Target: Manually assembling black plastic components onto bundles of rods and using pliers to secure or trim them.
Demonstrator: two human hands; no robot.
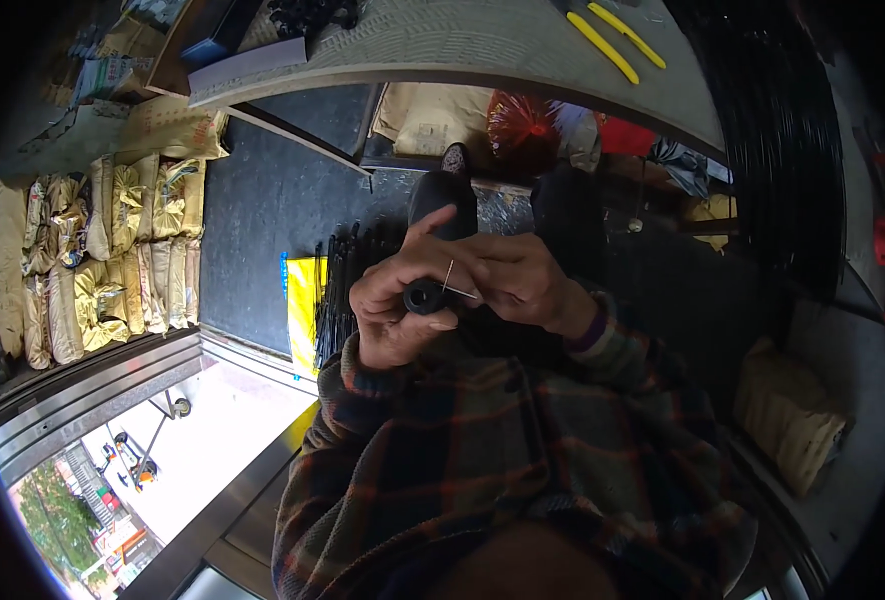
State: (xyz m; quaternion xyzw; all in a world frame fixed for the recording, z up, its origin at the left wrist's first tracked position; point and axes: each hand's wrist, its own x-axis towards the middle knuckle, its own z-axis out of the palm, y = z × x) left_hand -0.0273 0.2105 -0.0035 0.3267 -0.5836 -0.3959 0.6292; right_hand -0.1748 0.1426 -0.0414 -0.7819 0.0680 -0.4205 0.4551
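My left hand (390, 305) is wrapped round a black round tube (423, 296), its hollow end facing up between thumb and fingers. The thumb presses along its near side and one finger sticks up at the far side. Close against it, my right hand (527, 280) has its fingers pinched together. Thin shiny metal wire (462, 292) runs from those fingertips to the tube's edge in a narrow V. Whether it is one bent piece or two, I cannot tell. The rest of the tube is hidden by my hand.
A workbench (442, 52) with yellow-handled pliers (612, 45) stands ahead. Thin black strips (340, 290) lie beside a yellow sheet (305, 310) at my left. Brown packages (92, 270) are stacked farther left. A bundle of long black strands (782, 130) hangs at the right.
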